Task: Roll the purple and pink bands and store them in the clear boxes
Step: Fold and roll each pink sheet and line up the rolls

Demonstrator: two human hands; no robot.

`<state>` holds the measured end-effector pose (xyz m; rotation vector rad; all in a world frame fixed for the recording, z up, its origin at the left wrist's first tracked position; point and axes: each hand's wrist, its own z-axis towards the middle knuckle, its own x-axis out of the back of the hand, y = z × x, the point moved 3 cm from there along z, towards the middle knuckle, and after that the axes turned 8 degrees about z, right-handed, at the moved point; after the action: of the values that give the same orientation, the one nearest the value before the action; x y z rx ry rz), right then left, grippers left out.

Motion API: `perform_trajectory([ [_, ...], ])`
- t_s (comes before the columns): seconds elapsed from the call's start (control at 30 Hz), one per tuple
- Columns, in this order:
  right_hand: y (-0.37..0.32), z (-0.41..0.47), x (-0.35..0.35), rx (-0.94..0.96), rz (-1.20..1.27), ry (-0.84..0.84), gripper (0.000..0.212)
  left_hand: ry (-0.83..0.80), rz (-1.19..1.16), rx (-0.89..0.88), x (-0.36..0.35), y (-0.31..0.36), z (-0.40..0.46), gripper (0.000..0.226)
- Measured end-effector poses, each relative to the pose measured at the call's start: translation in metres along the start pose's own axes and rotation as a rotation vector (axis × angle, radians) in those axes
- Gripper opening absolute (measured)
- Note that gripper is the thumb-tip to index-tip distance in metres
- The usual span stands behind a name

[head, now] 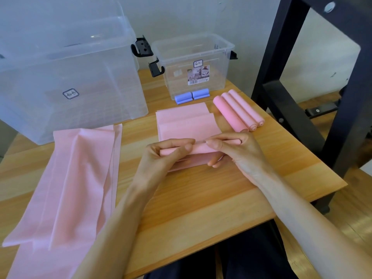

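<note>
Item 1: light wooden table, carrying all that follows.

Item 2: pink flat elastic band, partly rolled, at table centre. Its near end is wound into a tight roll; the unrolled length lies flat toward 12 o'clock, folded over itself in layers.

Item 3: left hand, fingers curled over the roll's left end, thumb under it, gripping the pink band.

Item 4: right hand, fingers curled over the roll's right end, gripping the same band; its fingertips nearly meet those of the left hand at the roll's middle.

Item 5: three finished pink band rolls, side by side and touching, at 2 o'clock from the hands, lying on the table.

Item 6: two purple band rolls, end to end on the table at 12 o'clock, just in front of the small box and seemingly touching its front wall.

Item 7: small clear plastic storage box with black latches, lidless, label on its front, at 12 o'clock. Contents hard to judge through the wall.

Item 8: large clear plastic storage box, at 10 o'clock, black latch on its right side.

Item 9: loose heap of unrolled pink bands, spread flat at 9 o'clock, reaching past the table's near edge.

Item 10: black metal frame, standing at 2 o'clock beside the table.
</note>
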<state>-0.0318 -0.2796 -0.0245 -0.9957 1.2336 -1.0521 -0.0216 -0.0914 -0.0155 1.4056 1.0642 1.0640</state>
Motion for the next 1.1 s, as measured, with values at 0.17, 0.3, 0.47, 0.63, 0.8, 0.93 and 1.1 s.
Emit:
perform_trajectory([
  [0.17,0.0000,-0.0005,-0.0007,0.014,0.019,-0.023,0.024,0.093,0.036,-0.063,0.0004,0.0013,0.0006,0.012],
  [0.3,-0.0003,-0.0007,0.0003,0.015,-0.021,-0.027,0.024,0.079,0.039,-0.044,0.0004,-0.0002,0.0006,0.017],
  [0.47,-0.0004,0.0007,-0.0009,0.018,0.005,-0.022,0.027,0.094,0.035,-0.093,0.0018,0.0023,0.0027,0.014],
  [0.63,0.0021,0.0006,-0.0002,0.045,0.003,-0.006,0.021,0.089,0.048,-0.069,0.0036,0.0006,0.0021,0.011],
  [0.8,0.0024,0.0007,-0.0009,0.025,-0.038,-0.016,0.026,0.034,0.080,-0.049,0.0047,0.0040,0.0008,0.018],
  [0.93,0.0025,0.0004,-0.0026,0.010,-0.053,-0.051,0.030,0.084,0.106,-0.071,0.0067,0.0025,0.0015,0.007],
  [1.1,0.0013,-0.0017,-0.0030,0.028,-0.070,-0.042,0.022,0.052,0.093,-0.062,0.0046,0.0036,-0.0003,0.014],
])
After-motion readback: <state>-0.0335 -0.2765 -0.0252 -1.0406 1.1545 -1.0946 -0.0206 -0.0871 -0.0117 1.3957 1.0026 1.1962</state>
